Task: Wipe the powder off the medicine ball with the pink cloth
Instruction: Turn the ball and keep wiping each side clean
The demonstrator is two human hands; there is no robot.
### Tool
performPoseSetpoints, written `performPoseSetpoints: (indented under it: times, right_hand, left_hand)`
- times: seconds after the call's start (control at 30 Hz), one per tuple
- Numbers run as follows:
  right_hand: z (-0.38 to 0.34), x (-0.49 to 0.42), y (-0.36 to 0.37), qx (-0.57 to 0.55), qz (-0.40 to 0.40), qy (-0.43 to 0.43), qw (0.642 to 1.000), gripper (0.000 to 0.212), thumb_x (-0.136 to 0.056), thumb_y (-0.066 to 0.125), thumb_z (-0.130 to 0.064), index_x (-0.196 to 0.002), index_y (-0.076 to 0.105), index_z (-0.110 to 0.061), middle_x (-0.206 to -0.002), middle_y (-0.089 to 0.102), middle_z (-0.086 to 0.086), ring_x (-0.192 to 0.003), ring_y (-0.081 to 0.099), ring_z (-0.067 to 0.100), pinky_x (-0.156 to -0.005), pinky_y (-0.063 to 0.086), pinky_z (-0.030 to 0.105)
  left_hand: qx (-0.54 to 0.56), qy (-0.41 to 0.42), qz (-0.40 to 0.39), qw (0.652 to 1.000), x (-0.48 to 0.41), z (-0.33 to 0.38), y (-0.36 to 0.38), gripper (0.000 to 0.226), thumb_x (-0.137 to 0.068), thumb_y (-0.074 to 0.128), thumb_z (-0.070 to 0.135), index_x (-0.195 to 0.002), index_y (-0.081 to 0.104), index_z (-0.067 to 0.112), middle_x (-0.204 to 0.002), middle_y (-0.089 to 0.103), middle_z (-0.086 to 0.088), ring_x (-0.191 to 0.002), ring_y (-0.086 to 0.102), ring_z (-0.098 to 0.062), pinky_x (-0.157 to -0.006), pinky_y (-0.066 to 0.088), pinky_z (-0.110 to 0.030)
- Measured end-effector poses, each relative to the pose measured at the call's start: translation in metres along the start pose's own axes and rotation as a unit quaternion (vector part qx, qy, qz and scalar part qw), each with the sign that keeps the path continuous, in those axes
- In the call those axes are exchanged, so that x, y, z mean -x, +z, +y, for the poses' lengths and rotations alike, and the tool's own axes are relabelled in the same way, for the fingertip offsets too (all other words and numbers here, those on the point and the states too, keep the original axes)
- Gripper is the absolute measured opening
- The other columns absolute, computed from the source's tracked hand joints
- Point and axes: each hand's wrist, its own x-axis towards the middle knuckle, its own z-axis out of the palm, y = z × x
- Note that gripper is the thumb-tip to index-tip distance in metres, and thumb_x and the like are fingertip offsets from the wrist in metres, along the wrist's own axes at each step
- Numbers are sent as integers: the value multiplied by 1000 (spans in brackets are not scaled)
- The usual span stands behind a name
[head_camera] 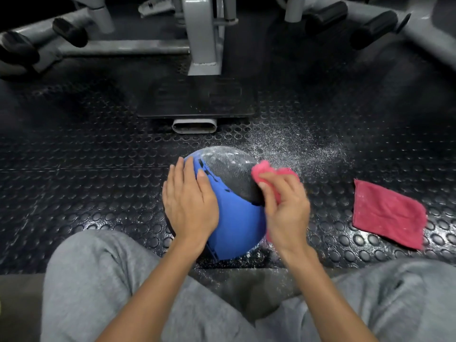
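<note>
A blue and black medicine ball [234, 218] sits on the studded rubber floor between my knees. White powder covers its far black panel. My left hand [188, 201] lies flat on the ball's left side with straight fingers. My right hand [286, 208] grips a bunched pink cloth [265, 170] and holds it against the ball's right side, at the edge of the black panel. Part of the cloth is hidden behind my right hand.
A second pink cloth [387, 213] lies flat on the floor to the right. Spilled powder [296, 149] dusts the floor beyond the ball. Grey gym machine frames [204, 45] and a black base plate [197, 102] stand ahead. My grey-trousered knees frame the bottom.
</note>
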Motion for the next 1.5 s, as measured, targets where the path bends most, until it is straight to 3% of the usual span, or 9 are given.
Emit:
performPoseSetpoints:
  times: [0.2,0.37,0.67,0.83,1.1,1.2,1.33,1.4,1.5]
  right_hand:
    - [-13,16,8,44,-13,-182,982,18,-86,58,-19,-100,61,-29,-91,59,-2,-85,48,21,-75,40,22]
    - [48,23,-6,-12,9,86,996,21,-85,61,-12,-103,64,-23,-90,57,-4,-90,55,22,-84,49,42]
    - [-7,25,8,5,-16,-183,983,11,-89,56,-17,-94,65,-20,-94,65,0,-88,51,22,-86,34,17]
    - [37,16,-4,-48,39,40,997,17,-84,61,-13,-95,65,-25,-90,61,-7,-92,59,23,-88,45,32]
    - [-17,31,16,-12,-45,-225,973,16,-85,60,-8,-93,73,-12,-94,68,6,-94,51,17,-88,42,27]
    - [11,20,2,-37,-18,-110,993,16,-87,58,-13,-97,66,-23,-95,65,-2,-93,55,17,-89,41,21]
    - [12,-7,-23,-91,39,69,993,29,-86,59,-17,-113,56,-25,-103,62,-8,-96,53,-12,-90,43,16]
    - [-3,-16,-27,-91,37,35,995,38,-86,56,-29,-124,50,-23,-112,56,-7,-103,51,-8,-93,38,11]
    - [-26,-12,-6,-38,-98,-74,992,43,-85,51,-46,-120,59,-22,-131,48,2,-118,46,9,-101,36,21]
  left_hand:
    - [14,8,-1,1000,-1,-7,-3,65,-88,16,42,-143,37,14,-151,33,-3,-142,23,-18,-115,11,-31]
    - [21,0,9,1000,3,-9,-4,66,-88,14,44,-143,37,16,-151,33,-1,-142,23,-16,-116,12,-32]
    - [15,4,-6,1000,-5,-10,-3,62,-89,17,38,-143,35,14,-151,32,-2,-142,22,-17,-116,11,-31]
    - [18,6,4,1000,0,-9,-2,64,-90,15,43,-143,36,16,-151,32,-1,-142,23,-17,-115,12,-32]
    - [20,19,0,1000,-4,-11,-1,74,-83,9,50,-142,38,14,-150,34,-4,-141,25,-19,-116,15,-34]
    - [31,11,3,999,-2,-12,-1,68,-87,13,46,-142,38,15,-150,34,-2,-141,24,-18,-115,14,-33]
    - [28,12,4,1000,2,-10,-1,60,-90,19,39,-142,38,16,-151,34,-1,-142,23,-17,-116,13,-33]
    - [29,12,11,999,2,-10,-1,64,-89,16,43,-142,38,16,-151,34,-1,-142,24,-17,-115,13,-33]
    - [32,19,17,999,2,-11,-1,74,-83,10,49,-141,40,15,-150,35,-3,-141,26,-19,-114,15,-33]
